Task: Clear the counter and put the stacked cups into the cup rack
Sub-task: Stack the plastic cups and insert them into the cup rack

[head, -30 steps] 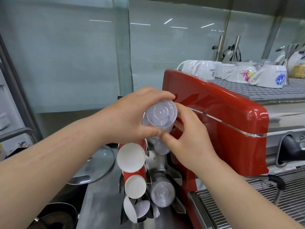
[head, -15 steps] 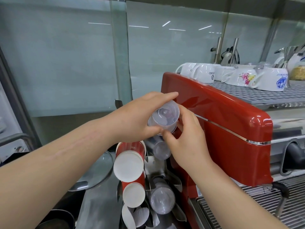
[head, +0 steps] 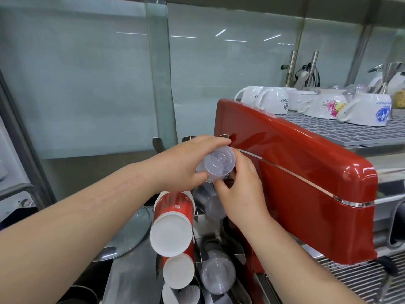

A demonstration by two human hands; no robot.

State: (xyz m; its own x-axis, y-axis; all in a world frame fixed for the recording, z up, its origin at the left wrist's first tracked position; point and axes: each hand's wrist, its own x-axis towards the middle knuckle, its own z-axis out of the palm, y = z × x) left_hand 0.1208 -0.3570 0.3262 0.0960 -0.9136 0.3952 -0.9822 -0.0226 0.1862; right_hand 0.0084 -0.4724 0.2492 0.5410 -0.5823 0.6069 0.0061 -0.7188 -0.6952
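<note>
A stack of clear plastic cups (head: 219, 163) points its base at me, at the top right slot of a metal cup rack (head: 208, 227) beside the red espresso machine. My left hand (head: 186, 163) grips the stack from the left and above. My right hand (head: 238, 189) pinches it from the right and below. Lower rack slots hold red paper cups (head: 173, 224), smaller paper cups (head: 178, 273) and clear cups (head: 217, 277), all lying with bases outward. The stack's far end is hidden behind my hands.
The red espresso machine (head: 295, 183) stands right against the rack, with white mugs (head: 276, 104) upside down on its top grille. A glass pot lid (head: 129, 235) lies on the steel counter at left. A glass partition (head: 87, 84) closes off the back.
Both hands have carried the clear cup stack a little down and away from me, closer to the rack's top slot. My view has tilted up slightly.
</note>
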